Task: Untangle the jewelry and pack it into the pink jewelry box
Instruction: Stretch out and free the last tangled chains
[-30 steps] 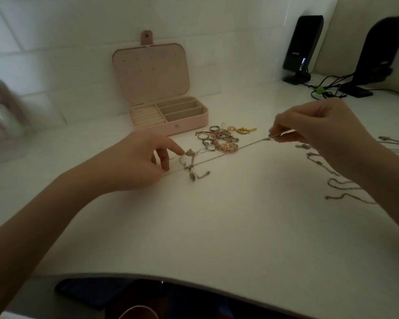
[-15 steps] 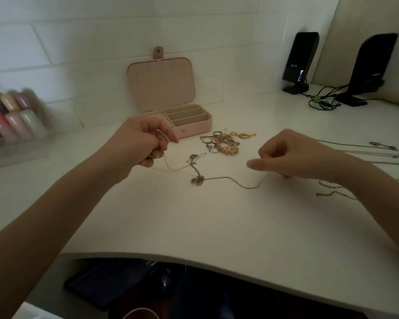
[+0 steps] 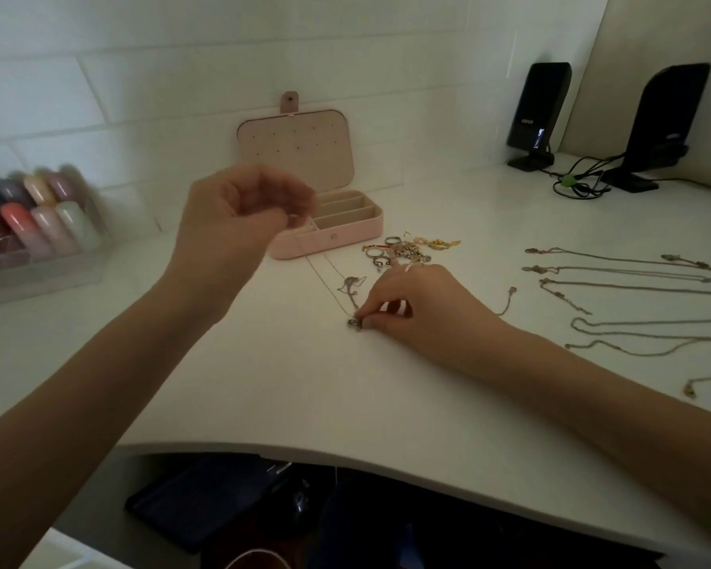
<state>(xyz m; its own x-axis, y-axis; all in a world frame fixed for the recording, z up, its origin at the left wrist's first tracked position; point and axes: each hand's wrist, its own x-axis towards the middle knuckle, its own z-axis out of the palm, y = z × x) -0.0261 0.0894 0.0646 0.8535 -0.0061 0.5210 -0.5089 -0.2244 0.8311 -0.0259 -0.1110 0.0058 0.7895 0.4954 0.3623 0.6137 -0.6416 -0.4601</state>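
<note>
On the white counter [image 3: 386, 396] the pink jewelry box [image 3: 329, 236] stands open at twelve o'clock, its compartments bare as far as can be seen. The step in hand looks like freeing one tangled chain [image 3: 333, 285]: best to pin the knot low and draw the free end up slowly, never jerking, lest it tighten. The left hand [image 3: 239, 223], raised at eleven o'clock and blurred, has fingers curled, seemingly pinching the chain's upper end. The right hand [image 3: 411, 310], at centre, pinches the small pendant [image 3: 354, 323] against the counter. Rings [image 3: 403, 252] lie heaped at one o'clock.
</note>
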